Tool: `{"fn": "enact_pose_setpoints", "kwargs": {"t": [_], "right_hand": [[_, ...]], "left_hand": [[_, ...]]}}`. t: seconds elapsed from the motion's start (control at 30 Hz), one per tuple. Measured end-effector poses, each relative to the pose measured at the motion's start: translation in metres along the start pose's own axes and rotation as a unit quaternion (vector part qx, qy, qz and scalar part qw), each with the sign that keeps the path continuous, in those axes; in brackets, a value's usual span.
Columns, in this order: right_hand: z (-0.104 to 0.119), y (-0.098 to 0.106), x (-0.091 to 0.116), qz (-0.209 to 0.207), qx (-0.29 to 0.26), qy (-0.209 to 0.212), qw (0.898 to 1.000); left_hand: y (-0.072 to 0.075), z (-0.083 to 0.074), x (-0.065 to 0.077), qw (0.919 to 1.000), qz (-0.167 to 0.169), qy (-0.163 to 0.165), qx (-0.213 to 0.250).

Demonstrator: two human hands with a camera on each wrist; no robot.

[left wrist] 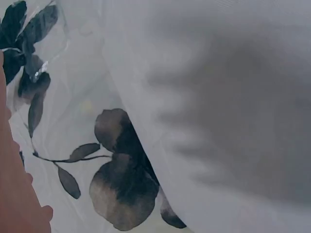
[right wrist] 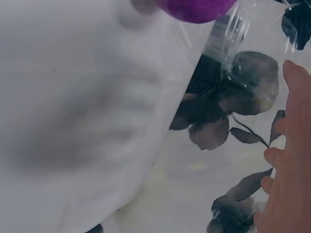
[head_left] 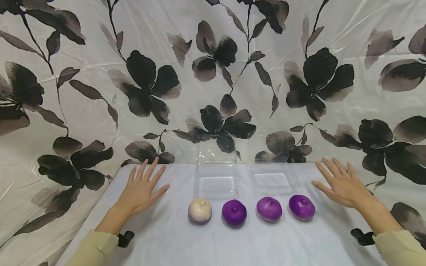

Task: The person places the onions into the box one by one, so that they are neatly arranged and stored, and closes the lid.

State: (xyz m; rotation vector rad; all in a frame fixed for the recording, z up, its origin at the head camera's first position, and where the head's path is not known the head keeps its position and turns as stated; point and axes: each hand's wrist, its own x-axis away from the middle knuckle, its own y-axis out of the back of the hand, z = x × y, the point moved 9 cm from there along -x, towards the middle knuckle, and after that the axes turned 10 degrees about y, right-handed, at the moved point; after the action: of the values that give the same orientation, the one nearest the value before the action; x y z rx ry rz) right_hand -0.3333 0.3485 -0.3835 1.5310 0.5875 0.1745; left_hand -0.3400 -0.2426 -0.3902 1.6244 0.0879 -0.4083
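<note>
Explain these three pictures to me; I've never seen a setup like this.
There is no robot here, just a person's bare left hand and right hand. The widest picture comes from a camera worn on the head, looking forward and down. The other two come from cameras on the wrists; each shows part of its own hand at one edge.

On the white table stand one pale onion-like bulb and three purple bulbs in a row. Behind them are two clear plastic boxes, lids raised. A flowered cloth hangs behind the table.

Both hands are spread, one on either side of the row, and hold nothing.
</note>
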Motion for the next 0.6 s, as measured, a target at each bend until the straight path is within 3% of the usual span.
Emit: {"fn": "enact_pose_setpoints", "kwargs": {"t": [0.37,0.6], "right_hand": [[0.018,0.009,-0.003,-0.039,0.009,0.04,0.998],[0.04,0.019,-0.007,-0.061,0.0,0.072,0.996]], "left_hand": [[0.01,-0.016,-0.004,0.9985,-0.036,-0.025,0.034],[0.015,-0.025,0.0,0.9944,-0.054,-0.04,0.082]]}}
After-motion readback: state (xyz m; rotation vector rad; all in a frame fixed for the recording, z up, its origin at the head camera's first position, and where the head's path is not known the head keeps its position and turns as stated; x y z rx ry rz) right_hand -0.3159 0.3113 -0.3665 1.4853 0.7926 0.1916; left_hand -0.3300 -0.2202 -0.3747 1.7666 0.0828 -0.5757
